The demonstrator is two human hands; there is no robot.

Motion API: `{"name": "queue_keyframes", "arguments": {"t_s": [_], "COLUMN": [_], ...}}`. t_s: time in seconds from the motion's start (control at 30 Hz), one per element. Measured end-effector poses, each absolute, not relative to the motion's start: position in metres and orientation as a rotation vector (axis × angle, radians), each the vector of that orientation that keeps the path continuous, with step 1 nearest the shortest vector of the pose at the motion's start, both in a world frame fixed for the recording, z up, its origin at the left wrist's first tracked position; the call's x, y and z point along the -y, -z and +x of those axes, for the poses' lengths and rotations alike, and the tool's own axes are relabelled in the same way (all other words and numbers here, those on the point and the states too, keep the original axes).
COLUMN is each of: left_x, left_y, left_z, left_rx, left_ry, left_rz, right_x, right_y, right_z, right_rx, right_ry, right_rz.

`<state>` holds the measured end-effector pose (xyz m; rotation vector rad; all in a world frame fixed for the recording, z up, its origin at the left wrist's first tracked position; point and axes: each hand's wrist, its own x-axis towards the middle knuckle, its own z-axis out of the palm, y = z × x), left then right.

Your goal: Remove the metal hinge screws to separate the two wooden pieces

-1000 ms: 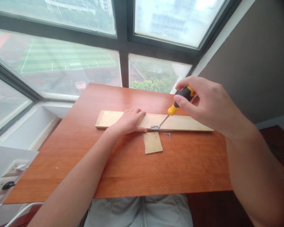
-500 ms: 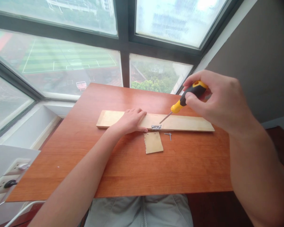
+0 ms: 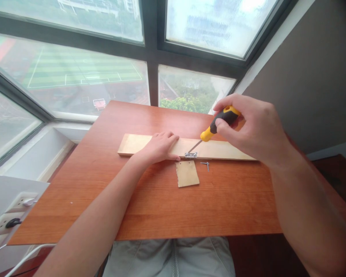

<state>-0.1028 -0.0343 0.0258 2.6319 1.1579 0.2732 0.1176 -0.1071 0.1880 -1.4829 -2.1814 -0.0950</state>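
A long pale wooden board (image 3: 135, 144) lies crosswise on the table. My left hand (image 3: 160, 147) grips it across its width, fingers over the top towards the far edge and thumb at the front edge. A small silver metal latch or hinge-like fitting (image 3: 191, 155) sits at the board's front edge, just right of that thumb. My right hand (image 3: 246, 125) is closed round the black and yellow handle of a screwdriver (image 3: 208, 133). Its shaft slants down to the left, with the tip at the left part of the fitting; exact contact is too small to make out.
In front of the board lie a small tan rectangular piece (image 3: 188, 174) with a rough left edge and a few screws (image 3: 206, 166). The reddish-brown table (image 3: 219, 211) stands against windows (image 3: 89, 73). Wall sockets (image 3: 11, 221) with a plug are at the lower left.
My right hand has moved left and slightly down, bringing the screwdriver tip from above the board to the left part of the metal fitting. My left hand and the board have stayed put.
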Motion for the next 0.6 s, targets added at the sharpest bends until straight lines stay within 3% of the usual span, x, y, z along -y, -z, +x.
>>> {"name": "queue_keyframes", "arguments": {"t_s": [0.33,0.6], "left_x": [0.036,0.036], "left_y": [-0.030,-0.030], "left_z": [-0.100,-0.100], "left_rx": [-1.169,-1.157], "left_ry": [-0.264,-0.288], "left_rz": [2.625,2.636], "right_x": [0.109,0.099], "right_y": [-0.194,-0.183], "right_z": [0.113,0.113], "right_rx": [2.218,2.175], "right_ry": [0.049,0.209], "right_rz": [-1.514,-1.442]}}
